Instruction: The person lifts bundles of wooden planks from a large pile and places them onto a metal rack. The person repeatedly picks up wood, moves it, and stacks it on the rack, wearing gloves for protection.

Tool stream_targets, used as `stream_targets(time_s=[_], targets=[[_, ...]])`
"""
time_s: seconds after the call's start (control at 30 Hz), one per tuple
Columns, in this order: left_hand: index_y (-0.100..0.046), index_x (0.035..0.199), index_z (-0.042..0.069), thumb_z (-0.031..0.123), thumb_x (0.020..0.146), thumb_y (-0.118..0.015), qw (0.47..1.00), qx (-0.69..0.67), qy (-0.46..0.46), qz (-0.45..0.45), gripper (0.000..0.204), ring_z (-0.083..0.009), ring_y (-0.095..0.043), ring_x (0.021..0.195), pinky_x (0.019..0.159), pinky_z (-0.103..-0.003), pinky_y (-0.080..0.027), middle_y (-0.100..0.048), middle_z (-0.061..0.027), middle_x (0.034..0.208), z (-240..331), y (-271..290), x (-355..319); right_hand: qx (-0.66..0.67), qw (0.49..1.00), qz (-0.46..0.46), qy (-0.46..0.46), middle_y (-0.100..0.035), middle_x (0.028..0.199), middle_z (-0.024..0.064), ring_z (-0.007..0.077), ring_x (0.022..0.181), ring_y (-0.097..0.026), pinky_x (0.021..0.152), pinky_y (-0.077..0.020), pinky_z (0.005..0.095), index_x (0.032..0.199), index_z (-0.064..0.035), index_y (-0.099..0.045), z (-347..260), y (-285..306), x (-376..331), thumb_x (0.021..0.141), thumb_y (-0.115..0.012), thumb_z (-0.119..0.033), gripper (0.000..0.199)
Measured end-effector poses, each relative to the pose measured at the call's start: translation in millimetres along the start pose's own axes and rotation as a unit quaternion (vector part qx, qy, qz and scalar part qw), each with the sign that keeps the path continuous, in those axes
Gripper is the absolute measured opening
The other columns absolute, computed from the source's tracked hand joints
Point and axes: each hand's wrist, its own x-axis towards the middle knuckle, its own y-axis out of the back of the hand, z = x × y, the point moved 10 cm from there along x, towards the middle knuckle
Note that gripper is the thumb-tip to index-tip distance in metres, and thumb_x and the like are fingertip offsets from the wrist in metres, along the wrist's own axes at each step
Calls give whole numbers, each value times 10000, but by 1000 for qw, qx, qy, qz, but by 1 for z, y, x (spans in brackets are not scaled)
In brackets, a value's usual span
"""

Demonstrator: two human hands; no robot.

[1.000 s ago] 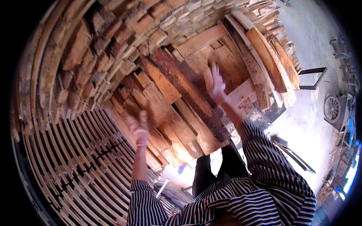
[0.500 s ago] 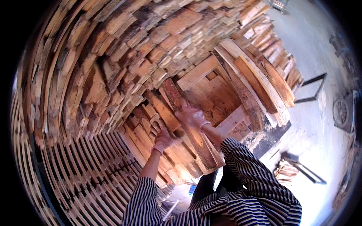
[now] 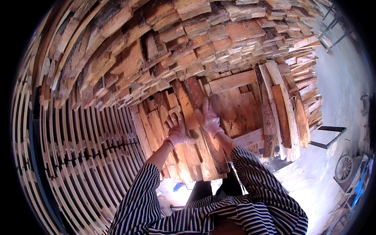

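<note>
Your boards lie side by side left of the dark plank, recess right of it looks unfilled; left hand on boards, right hand on plank, fingers spread.

L hand on board pile; R hand just R, same pile. Stacked timber behind pile, slat rows to L. Loose planks at pile's R end; metal frame R of those, wheel far R.
</note>
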Motion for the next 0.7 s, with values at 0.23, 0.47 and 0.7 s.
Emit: stream_targets(time_s=[0.23, 0.47, 0.7], targets=[[279, 1565, -44, 878, 492, -821, 999, -37, 7, -14, 1793, -603, 164, 1514, 1205, -701, 74, 180, -433, 1627, 20, 14, -6, 141, 980, 136, 40, -385, 1580, 327, 474, 1410, -458, 1137, -412, 502, 1619, -25, -269, 16, 103, -7, 982, -625, -496, 868], [279, 1600, 63, 793, 467, -905, 996, -61, 66, -12, 1794, -582, 136, 1532, 1220, -701, -6, 198, -334, 1674, -15, -22, -5, -383, 878, 249, -144, -346, 1622, 231, 424, 1484, -353, 1195, -283, 620, 1586, -113, -369, 105, 226, -86, 881, -715, -383, 830], [293, 1605, 116, 743, 495, -931, 994, -95, 54, -25, 1767, -561, 167, 1537, 1229, -679, 21, 235, -308, 1677, -34, -31, 6, -446, 865, 227, -38, -517, 1430, 247, 385, 1252, -559, 1006, -485, 508, 1377, 24, -542, 115, 240, -90, 877, -596, -142, 530]])
